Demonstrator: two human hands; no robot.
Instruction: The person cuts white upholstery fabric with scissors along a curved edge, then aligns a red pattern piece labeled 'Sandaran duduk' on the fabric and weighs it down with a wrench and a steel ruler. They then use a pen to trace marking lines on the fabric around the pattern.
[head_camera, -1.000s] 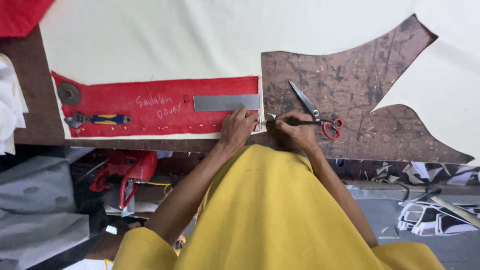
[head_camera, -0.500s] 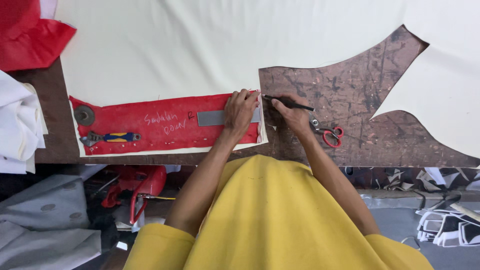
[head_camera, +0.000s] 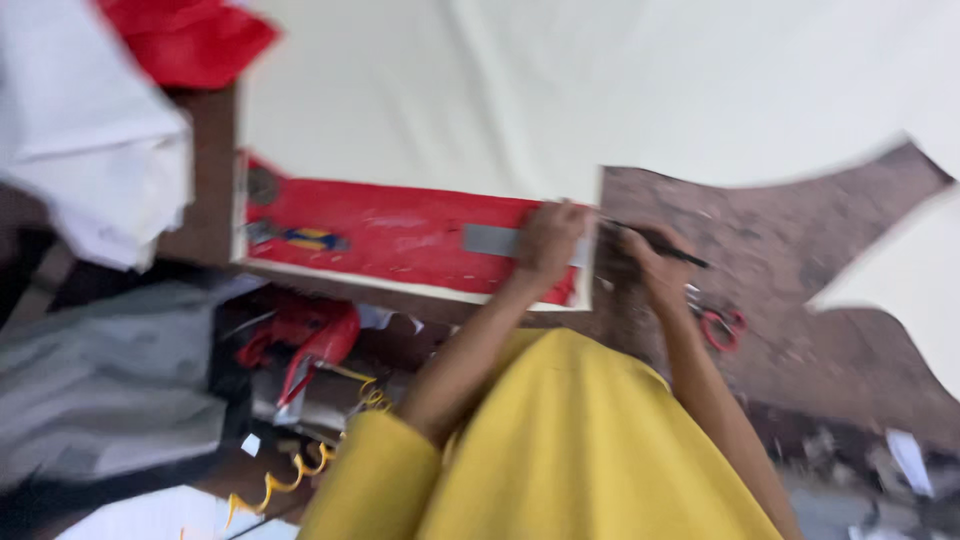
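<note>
The view is blurred. My left hand (head_camera: 548, 240) presses flat on the right end of a long red pattern piece (head_camera: 390, 235), beside a grey rectangle (head_camera: 488, 240) lying on it. The pattern rests on cream cloth (head_camera: 500, 90) spread over a worn brown table (head_camera: 800, 240). Just right of the cloth's cut edge, my right hand (head_camera: 650, 268) grips a thin dark pen (head_camera: 665, 245), its tip pointing towards that edge. Red-handled scissors (head_camera: 718, 322) lie on the table just right of my right wrist.
A blue and yellow tool (head_camera: 312, 239) and a dark round disc (head_camera: 263, 185) sit on the pattern's left end. Red cloth (head_camera: 190, 40) and white cloth (head_camera: 90, 150) are piled at the far left. Below the table edge are a red tool (head_camera: 300, 330) and grey fabric (head_camera: 110, 380).
The scissors ended up lying right of my right hand, which now holds the pen at the cloth edge. My left hand stays on the pattern. The view has swung and blurred.
</note>
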